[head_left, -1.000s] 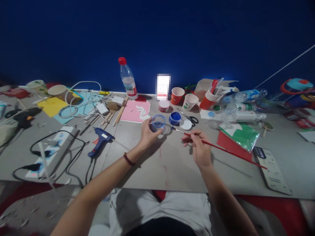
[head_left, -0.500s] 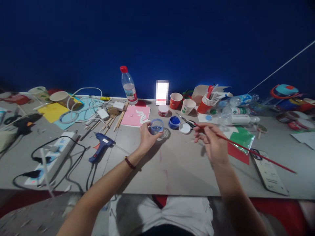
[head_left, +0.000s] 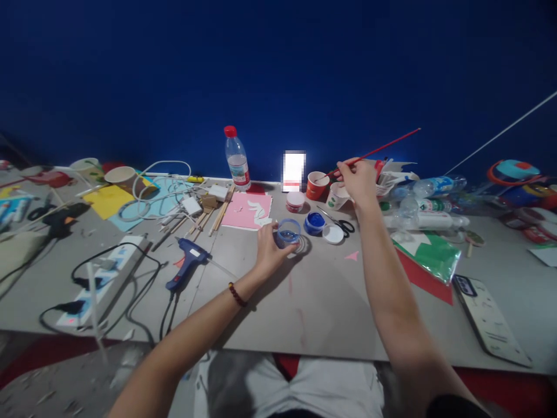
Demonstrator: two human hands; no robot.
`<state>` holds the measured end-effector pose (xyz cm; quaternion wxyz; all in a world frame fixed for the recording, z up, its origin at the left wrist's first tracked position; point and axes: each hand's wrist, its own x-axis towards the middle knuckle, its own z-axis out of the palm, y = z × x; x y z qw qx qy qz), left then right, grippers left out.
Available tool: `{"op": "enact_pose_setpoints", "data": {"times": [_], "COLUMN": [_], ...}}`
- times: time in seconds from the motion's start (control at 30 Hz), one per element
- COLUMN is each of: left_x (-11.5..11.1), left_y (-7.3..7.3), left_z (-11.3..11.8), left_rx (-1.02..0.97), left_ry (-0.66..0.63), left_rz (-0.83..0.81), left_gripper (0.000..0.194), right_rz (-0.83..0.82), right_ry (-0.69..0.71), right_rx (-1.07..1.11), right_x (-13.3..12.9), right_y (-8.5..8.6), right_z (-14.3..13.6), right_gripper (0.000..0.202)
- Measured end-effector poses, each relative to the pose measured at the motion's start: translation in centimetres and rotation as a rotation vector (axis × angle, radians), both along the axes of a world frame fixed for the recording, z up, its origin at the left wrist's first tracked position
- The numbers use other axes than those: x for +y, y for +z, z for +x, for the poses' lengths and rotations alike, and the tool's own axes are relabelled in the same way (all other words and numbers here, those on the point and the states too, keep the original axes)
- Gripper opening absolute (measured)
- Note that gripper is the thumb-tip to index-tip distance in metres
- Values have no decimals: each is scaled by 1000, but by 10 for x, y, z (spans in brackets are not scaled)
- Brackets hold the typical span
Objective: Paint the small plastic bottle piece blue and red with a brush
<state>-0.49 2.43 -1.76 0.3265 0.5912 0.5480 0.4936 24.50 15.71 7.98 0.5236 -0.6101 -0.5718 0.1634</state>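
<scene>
My left hand (head_left: 270, 249) is wrapped round a small clear plastic cup (head_left: 289, 234) with a bluish tint, just above or on the table. In my right hand (head_left: 357, 179) is a thin red paintbrush (head_left: 391, 143), its far end pointing up to the right. The brush's lower tip is at the mouth of an orange paper cup (head_left: 317, 191); how deep it goes, I cannot tell. A white paper cup (head_left: 337, 198) stands beside it. An open jar of blue paint (head_left: 314, 223) sits right of the clear cup, with a white lid (head_left: 333, 234) and black-handled scissors (head_left: 347, 227) next to it.
Leftward lie a blue glue gun (head_left: 190, 260), a power strip (head_left: 102, 284) with cables, and wooden sticks (head_left: 221, 212). Pink paper (head_left: 237, 212) bears white cutouts. A water bottle (head_left: 238, 162) stands behind. Plastic bottles (head_left: 439, 186), green paper (head_left: 435, 255) and a phone (head_left: 491, 322) are rightward.
My right hand has moved up and away from me with the paintbrush, from above the table to the orange paper cup. My left hand still holds the clear cup. The view has shifted slightly.
</scene>
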Motion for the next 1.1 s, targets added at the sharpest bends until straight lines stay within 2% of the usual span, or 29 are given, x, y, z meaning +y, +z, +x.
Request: {"op": "enact_pose_setpoints", "data": {"times": [0.17, 0.37, 0.53, 0.67, 0.83, 0.97, 1.1], "left_x": [0, -1, -2, -2, -2, -1, -1], "left_y": [-3, -4, -4, -6, -7, -8, -10], "left_z": [-1, 0, 0, 0, 1, 1, 1], "left_rx": [68, 71, 29, 90, 134, 140, 148], "left_ry": [-33, -38, -43, -42, -29, -33, -32], "left_rz": [12, 19, 18, 27, 31, 27, 43], "left_gripper": [55, 55, 55, 54, 56, 56, 55], "right_rz": [-31, -213, -316, -352, -371, -336, -302], "right_ry": [-93, -57, -61, -72, -92, -55, -87], "right_rx": [-356, -510, -573, -625, -671, -613, -551], "right_x": [21, 31, 41, 43, 39, 43, 44], "right_y": [-7, -7, -4, 0, 3, 0, -2], "right_z": [-16, -30, -40, -43, -42, -38, -33], "right_gripper": [26, 18, 18, 20, 20, 21, 21]}}
